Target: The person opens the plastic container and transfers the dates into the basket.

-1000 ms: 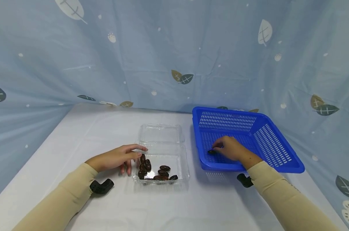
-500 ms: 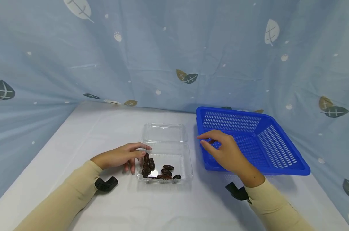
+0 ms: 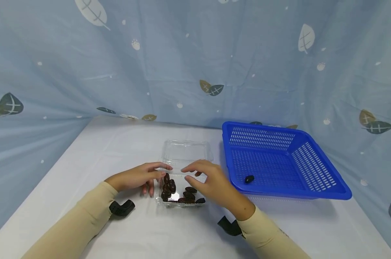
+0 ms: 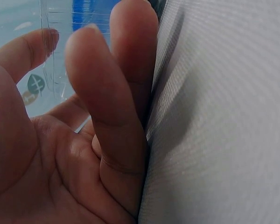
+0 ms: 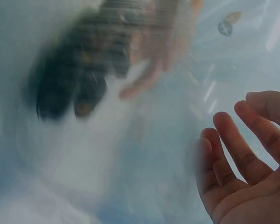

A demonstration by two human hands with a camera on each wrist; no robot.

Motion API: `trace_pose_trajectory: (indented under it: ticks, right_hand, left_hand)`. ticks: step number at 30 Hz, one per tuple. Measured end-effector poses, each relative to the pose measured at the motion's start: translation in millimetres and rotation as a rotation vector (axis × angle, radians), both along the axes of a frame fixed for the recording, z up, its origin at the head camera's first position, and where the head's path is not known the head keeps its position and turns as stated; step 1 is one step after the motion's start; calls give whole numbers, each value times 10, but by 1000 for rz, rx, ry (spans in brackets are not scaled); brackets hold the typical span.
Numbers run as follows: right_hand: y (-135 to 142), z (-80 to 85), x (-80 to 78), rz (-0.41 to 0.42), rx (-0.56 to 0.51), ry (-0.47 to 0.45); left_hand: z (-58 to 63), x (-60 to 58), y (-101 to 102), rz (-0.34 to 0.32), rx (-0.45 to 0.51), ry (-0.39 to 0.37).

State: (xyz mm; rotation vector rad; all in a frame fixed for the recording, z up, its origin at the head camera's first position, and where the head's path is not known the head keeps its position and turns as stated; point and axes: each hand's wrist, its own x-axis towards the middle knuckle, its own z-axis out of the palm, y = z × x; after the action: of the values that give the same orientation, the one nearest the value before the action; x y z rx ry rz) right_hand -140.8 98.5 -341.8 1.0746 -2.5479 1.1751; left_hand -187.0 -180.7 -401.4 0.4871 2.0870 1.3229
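Note:
A clear plastic clamshell box (image 3: 187,150) stands with its lid folded back on the table. Several glossy dark brown dates (image 3: 172,186) lie in it, mostly at the left and front. My left hand (image 3: 138,177) rests at the box's left wall, fingers spread and relaxed. In the left wrist view, its fingers (image 4: 102,93) lie along the white cloth. Over the box's right side hovers my right hand (image 3: 214,185), thumb and fingers apart, holding nothing. The right wrist view shows the dates (image 5: 56,88) blurred through plastic. One dark date (image 3: 249,178) lies in the blue basket (image 3: 227,151).
The blue slotted basket stands right of the box, at the back of the table. White cloth (image 3: 143,233) covers the table. A blue curtain (image 3: 169,54) with leaf prints hangs behind. Black wrist mounts (image 3: 229,226) stick out under both forearms.
My right hand has let go of a date in the basket, lifted out and swung left over the box. My left hand stays by the box while the head view shifts slightly.

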Motion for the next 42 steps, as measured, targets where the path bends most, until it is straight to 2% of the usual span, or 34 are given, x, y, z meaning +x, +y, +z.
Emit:
trace_pose_trajectory:
  ticks: [7,10,20,25,33,42]
  right_hand:
    - [-257,-202,-110,20,78,-151]
    - [-317,-270,-145,34,119,-182]
    - [-354,-362,-181,18,317,-146]
    - [-355,-390,-166,38,349,-153]
    - [-361,-412,-136,-31,412,-114]
    - [-401,-409,-129,-56,429,-103]
  left_hand:
    - [-31,-16,15,2,35,-17]
    - [-52,-28,17,-5,44,-26]
    - [3,-23,29,-1,26,-15]
    - [3,0,26,-3,21,-22]
    - [1,-11,34,-16,24,-14]
    - [-5,-2,3,-3,20,-16]
